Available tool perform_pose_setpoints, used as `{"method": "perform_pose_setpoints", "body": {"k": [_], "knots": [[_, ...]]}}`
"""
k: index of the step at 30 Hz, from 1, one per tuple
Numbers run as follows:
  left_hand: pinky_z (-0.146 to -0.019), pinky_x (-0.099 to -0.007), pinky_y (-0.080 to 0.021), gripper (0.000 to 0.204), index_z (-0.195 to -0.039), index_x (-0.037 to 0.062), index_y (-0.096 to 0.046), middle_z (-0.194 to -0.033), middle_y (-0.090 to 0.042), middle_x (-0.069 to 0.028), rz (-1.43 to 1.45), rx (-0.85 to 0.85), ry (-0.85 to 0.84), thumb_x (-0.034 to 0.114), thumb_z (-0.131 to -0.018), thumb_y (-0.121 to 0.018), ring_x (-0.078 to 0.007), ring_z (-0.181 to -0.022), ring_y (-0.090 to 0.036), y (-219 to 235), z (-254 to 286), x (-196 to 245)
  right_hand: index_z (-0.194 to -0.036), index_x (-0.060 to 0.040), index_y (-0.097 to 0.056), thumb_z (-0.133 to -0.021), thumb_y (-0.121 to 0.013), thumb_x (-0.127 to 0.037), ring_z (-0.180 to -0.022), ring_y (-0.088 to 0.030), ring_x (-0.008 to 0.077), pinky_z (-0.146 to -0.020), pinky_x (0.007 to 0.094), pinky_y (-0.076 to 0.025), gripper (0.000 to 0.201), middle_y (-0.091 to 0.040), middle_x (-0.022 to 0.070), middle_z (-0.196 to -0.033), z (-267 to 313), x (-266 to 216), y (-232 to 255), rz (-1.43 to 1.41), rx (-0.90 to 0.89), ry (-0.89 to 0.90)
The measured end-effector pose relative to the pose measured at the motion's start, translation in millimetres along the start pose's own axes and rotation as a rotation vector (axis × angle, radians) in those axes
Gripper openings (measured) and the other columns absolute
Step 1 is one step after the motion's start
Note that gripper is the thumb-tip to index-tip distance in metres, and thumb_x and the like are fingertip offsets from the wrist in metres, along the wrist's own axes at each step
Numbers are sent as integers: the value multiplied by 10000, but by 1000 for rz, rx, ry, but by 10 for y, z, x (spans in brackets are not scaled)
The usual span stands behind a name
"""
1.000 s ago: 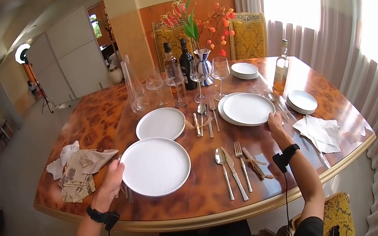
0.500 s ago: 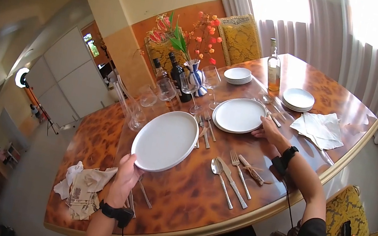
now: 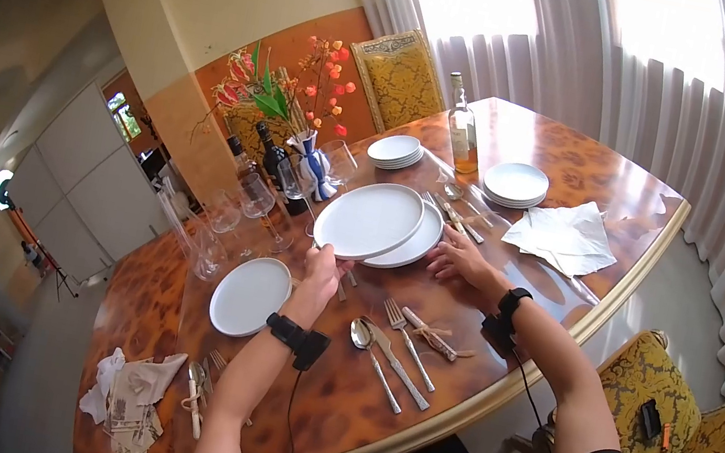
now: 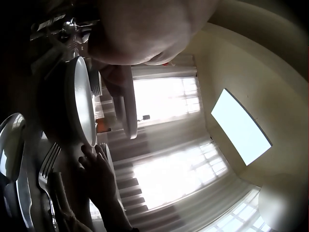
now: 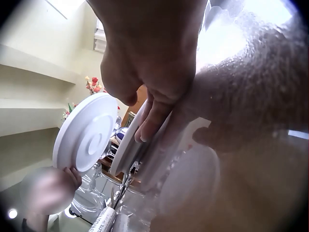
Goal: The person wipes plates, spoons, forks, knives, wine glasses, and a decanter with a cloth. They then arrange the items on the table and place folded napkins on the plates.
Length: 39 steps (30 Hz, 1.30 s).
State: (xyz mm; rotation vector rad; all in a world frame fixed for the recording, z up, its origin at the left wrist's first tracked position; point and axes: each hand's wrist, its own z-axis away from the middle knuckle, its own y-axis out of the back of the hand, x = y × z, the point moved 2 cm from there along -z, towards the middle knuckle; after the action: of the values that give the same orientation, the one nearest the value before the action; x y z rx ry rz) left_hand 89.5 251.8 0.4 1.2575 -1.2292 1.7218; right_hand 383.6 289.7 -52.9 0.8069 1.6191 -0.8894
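Note:
My left hand [image 3: 321, 279] grips the near rim of a round white plate [image 3: 368, 220], raised and tilted over another white plate [image 3: 413, 243] on the table. In the right wrist view the raised plate [image 5: 87, 130] shows its ringed underside, apart from the lower plate [image 5: 126, 147]. At the lower plate's right edge, my right hand [image 3: 465, 262] has its fingers spread and loosely bent, fingertips right at the rim. A third white plate [image 3: 250, 296] lies to the left. Nearest my right hand on the near side are a fork [image 3: 410, 342] and tied cutlery [image 3: 429, 332].
Wine glasses [image 3: 256, 198], dark bottles [image 3: 273, 155] and a flower vase [image 3: 315, 165] stand at the back left. Small plate stacks [image 3: 515, 184], an amber bottle [image 3: 462, 137] and white napkins [image 3: 565, 235] are beyond my right hand. Crumpled napkins [image 3: 134, 395] lie front left.
My left hand has lifted the plate from the left side and carried it rightward over the right-hand plate. My right hand has loosened from that plate's rim. The head view has turned right.

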Motion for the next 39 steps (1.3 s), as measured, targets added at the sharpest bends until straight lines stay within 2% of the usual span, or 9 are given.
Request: {"method": "perform_pose_setpoints", "body": {"k": [8, 11, 15, 20, 23, 28, 32, 34, 39], "knots": [[-598, -327, -543, 294, -1173, 13, -514, -1025, -636, -142, -50, -4, 12, 41, -905, -398, -239, -793, -647, -7, -447, -472, -1518, -7, -162, -967, -379, -56, -827, -681, 240, -628, 324, -584, 594, -609, 176, -1089, -74, 81, 9, 10, 89, -21], [-611, -345, -560, 296, -1171, 22, -518, -1058, -630, -127, -95, -8, 15, 74, -909, -391, -249, -851, -647, 21, -462, -540, -1496, 20, -230, -951, -384, -36, -876, -671, 240, -653, 327, -586, 570, -606, 171, -1105, -100, 115, 30, 5, 96, -16], [-612, -338, -553, 284, -1167, 17, -514, -1043, -634, -137, -92, 6, 23, 62, -914, -394, -246, -825, -648, 46, -485, -620, -1454, 62, -317, -918, -406, -15, -954, -650, 232, -687, 332, -587, 548, -591, 157, -1137, -105, 146, 43, -13, 83, 6], [-618, -332, -546, 269, -1146, -3, -524, -1004, -643, -144, -101, -12, 45, 58, -921, -391, -250, -808, -653, 13, -548, -654, -1456, 56, -316, -910, -423, -21, -948, -648, 223, -680, 330, -588, 562, -584, 142, -1119, -68, 106, 11, -4, 82, 22], [-592, -322, -549, 268, -1111, -31, -535, -953, -655, -151, -144, -14, 20, 78, -929, -372, -259, -763, -663, -37, -581, -658, -1402, 55, -383, -915, -441, -39, -913, -652, 211, -676, 331, -590, 499, -581, 130, -1090, -25, 21, -28, -15, 128, 32], [-530, -333, -551, 318, -1145, -67, -482, -897, -652, -187, -380, -94, 92, 146, -945, -355, -275, -672, -665, -7, -646, -592, -1099, 13, -507, -910, -505, -64, -795, -663, 192, -633, 322, -592, 204, -605, 108, -958, 21, -44, -51, -20, 152, -13], [-495, -346, -545, 371, -1187, -84, -422, -817, -644, -189, -565, -167, 133, 211, -966, -385, -282, -592, -647, -28, -586, -477, -1044, 3, -518, -899, -532, -62, -754, -666, 194, -604, 321, -590, 159, -614, 101, -883, -16, 14, -26, -7, 105, -17], [-602, -371, -558, 355, -1129, -59, -511, -943, -631, -195, -424, -302, 224, 253, -974, -445, -293, -742, -659, -57, -410, -415, -1022, 4, -531, -894, -537, -58, -739, -669, 197, -592, 322, -590, 143, -617, 101, -861, -3, 1, -33, -3, 106, -20], [-725, -426, -545, 395, -1210, -20, -466, -1132, -547, -197, -333, -285, 179, 267, -947, -533, -314, -957, -618, -109, 65, -377, -999, 8, -541, -890, -539, -59, -738, -671, 199, -595, 317, -588, 129, -622, 101, -850, 3, -21, -44, 14, 112, -22]]}}
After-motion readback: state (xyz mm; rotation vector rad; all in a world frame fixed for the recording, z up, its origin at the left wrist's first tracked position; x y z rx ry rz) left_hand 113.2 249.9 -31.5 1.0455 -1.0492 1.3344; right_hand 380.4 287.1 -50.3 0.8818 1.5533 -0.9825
